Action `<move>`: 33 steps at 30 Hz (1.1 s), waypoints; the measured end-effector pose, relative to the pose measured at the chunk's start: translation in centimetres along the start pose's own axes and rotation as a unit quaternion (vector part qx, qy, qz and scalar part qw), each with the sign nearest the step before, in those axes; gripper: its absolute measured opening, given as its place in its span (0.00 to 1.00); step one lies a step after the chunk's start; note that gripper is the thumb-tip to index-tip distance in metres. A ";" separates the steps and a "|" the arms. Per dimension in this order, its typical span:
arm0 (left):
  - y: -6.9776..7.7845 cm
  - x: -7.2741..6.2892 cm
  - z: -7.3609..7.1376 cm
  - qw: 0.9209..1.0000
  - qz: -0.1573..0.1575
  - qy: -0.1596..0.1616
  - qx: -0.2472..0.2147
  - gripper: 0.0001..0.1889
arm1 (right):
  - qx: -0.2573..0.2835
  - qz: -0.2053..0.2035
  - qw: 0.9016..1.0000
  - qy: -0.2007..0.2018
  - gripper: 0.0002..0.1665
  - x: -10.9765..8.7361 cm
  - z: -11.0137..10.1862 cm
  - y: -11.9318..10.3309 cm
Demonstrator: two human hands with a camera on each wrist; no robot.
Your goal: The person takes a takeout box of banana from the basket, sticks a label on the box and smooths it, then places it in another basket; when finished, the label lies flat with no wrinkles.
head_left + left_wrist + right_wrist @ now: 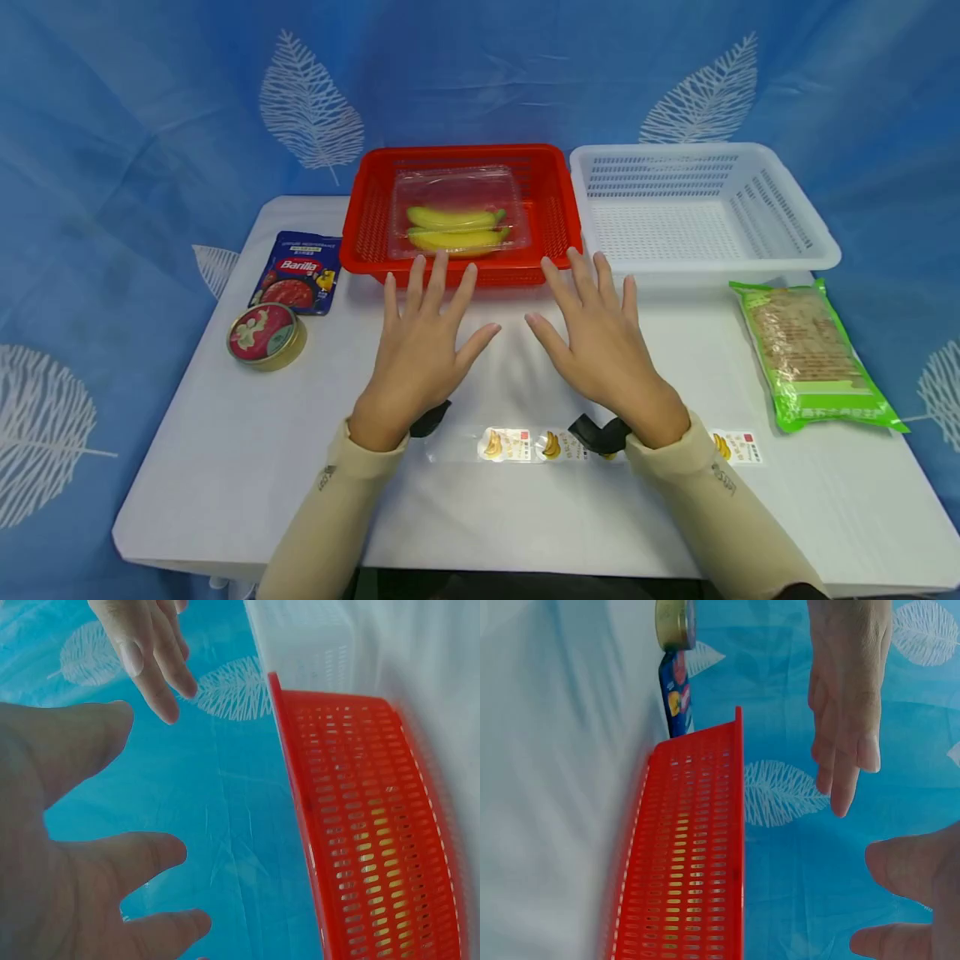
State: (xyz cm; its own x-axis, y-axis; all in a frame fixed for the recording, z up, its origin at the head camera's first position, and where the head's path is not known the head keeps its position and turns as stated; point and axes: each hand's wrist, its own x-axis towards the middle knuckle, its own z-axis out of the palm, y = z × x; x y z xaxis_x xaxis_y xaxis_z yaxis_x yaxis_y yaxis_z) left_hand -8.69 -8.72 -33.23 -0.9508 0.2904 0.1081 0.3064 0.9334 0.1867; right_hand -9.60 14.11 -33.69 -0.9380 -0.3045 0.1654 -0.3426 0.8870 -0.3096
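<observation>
Both hands hover over the table, palms down with fingers spread, and neither holds anything. In the head view my left hand [422, 354] has its fingertips near the front rim of a red plastic basket [551, 200]. My right hand [606, 354] is level with it, its fingertips by that basket's front right corner. Inside the red basket lies a clear plastic box [457, 185] with two bananas [457, 240] in it. Under the wrists, a strip of banana stickers [507, 444] lies flat, partly covered by the right forearm.
A white basket [660, 237] stands right of the red one. At the left are a blue Barilla pouch [297, 271] and a round tin [266, 335]. A green-edged food packet [813, 350] lies at the right. Blue curtain [480, 67] hangs behind the table.
</observation>
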 end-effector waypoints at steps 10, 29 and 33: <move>-2.1 1.8 -1.9 0.996 0.009 0.090 -0.015 0.40 | -0.001 0.000 1.000 -0.009 0.44 3.1 -1.4 -0.1; -10.7 5.4 -0.8 0.948 -0.111 0.243 -0.172 0.42 | 0.166 0.063 0.982 -0.064 0.33 11.9 0.2 0.2; -12.5 5.8 0.3 0.946 -0.167 0.201 -0.190 0.46 | 0.188 0.083 0.976 -0.075 0.34 13.2 0.8 0.6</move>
State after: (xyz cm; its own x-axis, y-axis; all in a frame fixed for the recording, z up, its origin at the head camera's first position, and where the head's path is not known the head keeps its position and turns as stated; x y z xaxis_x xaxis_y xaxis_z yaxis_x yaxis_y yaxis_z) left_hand -18.05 -18.63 -35.27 -0.9262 -0.1825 0.3300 0.0596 0.7933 0.6060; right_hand -22.25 10.30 -32.46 -0.9695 -0.2407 -0.0468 -0.1543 0.7471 -0.6466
